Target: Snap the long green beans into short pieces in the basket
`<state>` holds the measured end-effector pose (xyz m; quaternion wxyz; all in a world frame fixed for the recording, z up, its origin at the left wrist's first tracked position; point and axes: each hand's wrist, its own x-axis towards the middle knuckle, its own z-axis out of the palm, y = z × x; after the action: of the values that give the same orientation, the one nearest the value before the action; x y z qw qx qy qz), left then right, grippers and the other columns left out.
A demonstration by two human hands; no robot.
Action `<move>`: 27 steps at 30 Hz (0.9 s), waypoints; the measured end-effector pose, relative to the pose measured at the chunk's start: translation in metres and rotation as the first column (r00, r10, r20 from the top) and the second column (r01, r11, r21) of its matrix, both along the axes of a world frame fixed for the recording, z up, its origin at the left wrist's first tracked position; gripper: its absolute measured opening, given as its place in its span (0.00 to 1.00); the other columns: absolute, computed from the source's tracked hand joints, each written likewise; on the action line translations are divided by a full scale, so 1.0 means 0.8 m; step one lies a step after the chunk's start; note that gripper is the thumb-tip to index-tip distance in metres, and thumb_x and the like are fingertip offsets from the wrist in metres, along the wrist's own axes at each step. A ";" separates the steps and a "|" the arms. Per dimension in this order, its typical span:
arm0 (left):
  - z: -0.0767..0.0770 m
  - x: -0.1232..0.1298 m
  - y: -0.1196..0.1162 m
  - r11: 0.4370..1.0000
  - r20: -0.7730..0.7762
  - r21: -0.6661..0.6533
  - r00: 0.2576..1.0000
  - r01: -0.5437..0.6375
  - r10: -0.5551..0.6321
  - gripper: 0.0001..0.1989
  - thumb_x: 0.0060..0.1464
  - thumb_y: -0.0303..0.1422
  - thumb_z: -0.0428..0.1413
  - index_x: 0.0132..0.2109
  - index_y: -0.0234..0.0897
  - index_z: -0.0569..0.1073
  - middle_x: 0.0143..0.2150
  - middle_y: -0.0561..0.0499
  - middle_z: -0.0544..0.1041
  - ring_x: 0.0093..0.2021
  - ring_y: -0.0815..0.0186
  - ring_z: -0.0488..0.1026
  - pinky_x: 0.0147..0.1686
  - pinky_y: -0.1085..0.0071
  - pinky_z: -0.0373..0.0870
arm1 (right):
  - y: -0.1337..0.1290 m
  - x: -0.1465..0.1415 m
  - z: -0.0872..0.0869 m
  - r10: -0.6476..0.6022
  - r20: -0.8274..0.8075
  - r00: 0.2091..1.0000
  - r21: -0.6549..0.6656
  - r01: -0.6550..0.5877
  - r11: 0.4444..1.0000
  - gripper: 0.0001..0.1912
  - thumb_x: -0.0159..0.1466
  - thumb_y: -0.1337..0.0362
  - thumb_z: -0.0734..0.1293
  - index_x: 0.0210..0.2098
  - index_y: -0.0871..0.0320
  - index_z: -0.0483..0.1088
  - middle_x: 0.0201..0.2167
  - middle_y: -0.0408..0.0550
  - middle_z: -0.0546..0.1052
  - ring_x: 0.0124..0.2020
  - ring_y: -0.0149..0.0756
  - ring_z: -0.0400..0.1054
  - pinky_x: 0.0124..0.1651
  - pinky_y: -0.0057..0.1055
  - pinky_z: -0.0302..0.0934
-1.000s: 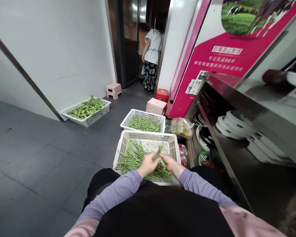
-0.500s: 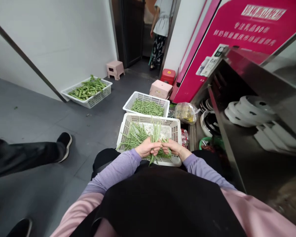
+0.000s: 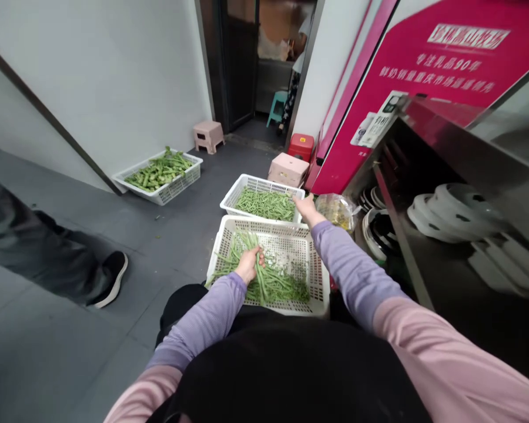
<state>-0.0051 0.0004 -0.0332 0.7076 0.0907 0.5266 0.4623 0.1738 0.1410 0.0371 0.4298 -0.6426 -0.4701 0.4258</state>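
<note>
My left hand [image 3: 248, 265] is closed around a bunch of long green beans [image 3: 260, 282] over the near white basket [image 3: 324, 282]. More whole beans lie loose in that basket, with small trimmed bits scattered on its bottom. My right hand [image 3: 305, 208] reaches forward to the right end of the far white basket [image 3: 229, 197]. Its thumb and fingers look apart, and no bean shows in it; the fingertips are partly hidden. Shorter pieces of green bean [image 3: 264, 204] fill the far basket.
A third white basket [image 3: 176, 189] of green vegetables stands left by the wall. Pink stools [image 3: 208, 136], a red box [image 3: 300, 147] and a plastic bag [image 3: 337, 211] stand around. Right is a steel shelf with stacked white dishes [image 3: 454, 205]. A person's leg [image 3: 110, 276] is at left, another person in the doorway.
My right hand has left the bunch and moved forward to the far basket. My left hand has shifted slightly left, still holding beans. The person in the doorway has moved right, the leg at left has shifted.
</note>
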 end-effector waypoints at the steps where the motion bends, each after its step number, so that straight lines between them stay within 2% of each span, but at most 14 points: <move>1: -0.001 -0.001 0.003 1.000 -0.006 0.001 0.999 -0.032 0.032 0.14 0.67 0.28 0.48 0.30 0.34 0.65 0.17 0.59 0.62 0.12 0.75 0.55 0.15 0.76 0.59 | -0.009 -0.010 0.003 0.003 0.101 0.995 0.019 -0.005 1.000 0.09 0.63 0.60 0.70 0.37 0.58 0.69 0.24 0.43 0.72 0.24 0.31 0.65 0.27 0.26 0.61; 2: -0.003 -0.003 0.006 0.997 -0.016 0.010 0.997 -0.071 0.071 0.13 0.66 0.28 0.49 0.30 0.34 0.65 0.18 0.59 0.62 0.13 0.75 0.55 0.16 0.76 0.59 | -0.029 -0.022 -0.003 0.088 0.148 0.985 -0.005 -0.089 0.996 0.08 0.62 0.61 0.70 0.34 0.58 0.69 0.23 0.42 0.70 0.23 0.31 0.64 0.26 0.26 0.59; 3: -0.006 -0.003 0.010 0.993 -0.032 0.021 0.992 -0.118 0.119 0.12 0.66 0.29 0.50 0.31 0.35 0.65 0.18 0.59 0.63 0.13 0.75 0.56 0.16 0.77 0.59 | -0.055 -0.034 -0.017 0.302 0.144 0.942 -0.091 -0.291 0.952 0.10 0.61 0.60 0.71 0.30 0.58 0.68 0.20 0.41 0.69 0.21 0.30 0.62 0.25 0.27 0.57; 4: -0.009 -0.004 0.013 0.986 -0.051 0.032 0.985 -0.164 0.166 0.12 0.65 0.30 0.52 0.31 0.35 0.65 0.18 0.59 0.63 0.13 0.75 0.57 0.16 0.77 0.59 | -0.086 -0.045 -0.039 0.487 0.131 0.863 -0.181 -0.463 0.868 0.13 0.59 0.58 0.72 0.27 0.58 0.68 0.18 0.40 0.68 0.19 0.30 0.60 0.24 0.27 0.55; 5: -0.012 -0.003 0.016 0.979 -0.074 0.037 0.976 -0.203 0.205 0.11 0.64 0.30 0.54 0.31 0.35 0.65 0.19 0.59 0.64 0.14 0.75 0.58 0.16 0.77 0.58 | -0.116 -0.055 -0.063 0.587 0.120 0.801 -0.233 -0.552 0.801 0.15 0.57 0.57 0.74 0.25 0.58 0.67 0.16 0.38 0.65 0.18 0.28 0.58 0.24 0.27 0.54; 7: -0.016 -0.001 0.017 0.974 -0.107 0.018 0.968 -0.225 0.225 0.11 0.62 0.31 0.57 0.31 0.35 0.66 0.20 0.58 0.65 0.15 0.76 0.59 0.16 0.78 0.56 | -0.168 -0.068 -0.107 0.641 0.135 0.756 -0.266 -0.595 0.758 0.16 0.56 0.59 0.74 0.23 0.57 0.63 0.16 0.36 0.64 0.20 0.28 0.58 0.26 0.26 0.53; 9: -0.015 0.003 0.014 0.982 -0.084 -0.023 0.979 -0.187 0.185 0.11 0.62 0.32 0.58 0.31 0.33 0.68 0.20 0.58 0.65 0.15 0.76 0.60 0.16 0.78 0.56 | -0.201 -0.070 -0.127 0.589 0.252 0.768 -0.216 -0.549 0.808 0.16 0.56 0.62 0.73 0.23 0.57 0.61 0.19 0.37 0.66 0.23 0.29 0.59 0.29 0.26 0.53; 11: -0.011 0.006 0.010 0.988 0.013 -0.043 0.989 -0.148 0.148 0.12 0.64 0.33 0.55 0.31 0.33 0.69 0.19 0.58 0.63 0.15 0.75 0.60 0.17 0.77 0.58 | -0.215 -0.064 -0.122 0.523 0.394 0.756 -0.173 -0.498 0.850 0.14 0.57 0.64 0.73 0.26 0.56 0.62 0.23 0.38 0.69 0.26 0.31 0.62 0.31 0.27 0.55; 15: -0.005 0.009 0.008 0.987 0.182 0.001 0.970 -0.162 0.159 0.13 0.65 0.38 0.55 0.35 0.34 0.72 0.20 0.58 0.62 0.17 0.74 0.60 0.19 0.76 0.60 | -0.217 -0.048 -0.094 0.531 0.602 0.597 -0.187 -0.541 0.820 0.10 0.61 0.61 0.72 0.35 0.56 0.67 0.34 0.46 0.76 0.34 0.38 0.69 0.36 0.31 0.60; 19: -0.004 0.009 0.007 0.989 0.221 -0.017 0.964 -0.147 0.147 0.14 0.66 0.40 0.52 0.36 0.34 0.72 0.21 0.57 0.62 0.18 0.73 0.61 0.21 0.75 0.63 | -0.229 -0.052 -0.083 0.440 0.756 0.484 -0.143 -0.533 0.834 0.16 0.62 0.59 0.71 0.48 0.58 0.70 0.50 0.57 0.76 0.46 0.47 0.72 0.44 0.36 0.63; 21: -0.002 0.008 0.006 0.984 0.196 0.000 0.964 -0.181 0.177 0.15 0.66 0.40 0.52 0.36 0.34 0.72 0.21 0.57 0.62 0.19 0.73 0.61 0.22 0.75 0.63 | -0.233 -0.055 -0.084 0.440 0.725 0.529 -0.142 -0.511 0.848 0.15 0.65 0.60 0.69 0.49 0.57 0.71 0.47 0.56 0.77 0.44 0.46 0.73 0.45 0.37 0.64; 23: -0.001 0.008 0.006 0.976 0.156 0.034 0.965 -0.217 0.210 0.14 0.66 0.40 0.53 0.36 0.34 0.72 0.21 0.57 0.62 0.19 0.73 0.62 0.23 0.75 0.64 | -0.231 -0.055 -0.088 0.443 0.610 0.657 -0.136 -0.463 0.876 0.10 0.65 0.61 0.68 0.46 0.56 0.72 0.38 0.50 0.79 0.37 0.42 0.72 0.42 0.35 0.64; 25: -0.001 0.007 0.007 0.968 0.097 0.084 0.969 -0.237 0.229 0.13 0.66 0.39 0.53 0.36 0.33 0.71 0.21 0.57 0.63 0.20 0.73 0.62 0.23 0.75 0.64 | -0.225 -0.051 -0.092 0.452 0.360 0.816 -0.192 -0.410 0.892 0.07 0.64 0.62 0.69 0.41 0.56 0.72 0.28 0.45 0.76 0.27 0.35 0.68 0.33 0.30 0.62; 27: -0.004 0.008 0.008 0.956 0.007 0.163 0.970 -0.242 0.244 0.13 0.66 0.38 0.53 0.35 0.34 0.71 0.22 0.57 0.64 0.20 0.73 0.61 0.23 0.75 0.62 | -0.222 -0.045 -0.094 0.441 -0.014 0.898 -0.322 -0.421 0.848 0.07 0.63 0.61 0.70 0.37 0.58 0.71 0.23 0.42 0.73 0.19 0.29 0.60 0.24 0.27 0.56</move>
<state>0.0010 0.0067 -0.0360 0.6322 0.0855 0.4989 0.5866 0.1380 -0.0363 -0.0383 0.2002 -0.5938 -0.5405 0.5614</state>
